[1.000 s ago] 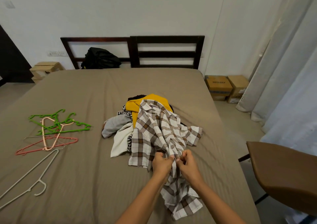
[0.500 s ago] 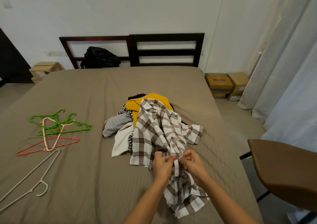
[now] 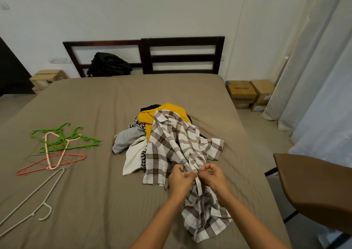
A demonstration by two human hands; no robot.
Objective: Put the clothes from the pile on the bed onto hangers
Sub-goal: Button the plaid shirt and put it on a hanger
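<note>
Left hand (image 3: pixel 181 180) and right hand (image 3: pixel 213 178) meet at the front edge of the plaid shirt (image 3: pixel 171 146), fingers curled and pinching the cloth. The shirt's collar lies on the pile (image 3: pixel 150 119) on the bed (image 3: pixel 95 201); the hangers (image 3: pixel 57 146) lie well apart, leftward. Risks: lifting may drag the garments beneath; freeing 1 hand for a hanger may let the shirt slump.

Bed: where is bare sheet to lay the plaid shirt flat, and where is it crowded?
Bare sheet: between the hangers and the clothes pile, and from the pile to the headboard. Crowded: the hangers; the middle, where left hand and right hand pinch the plaid shirt.
</note>
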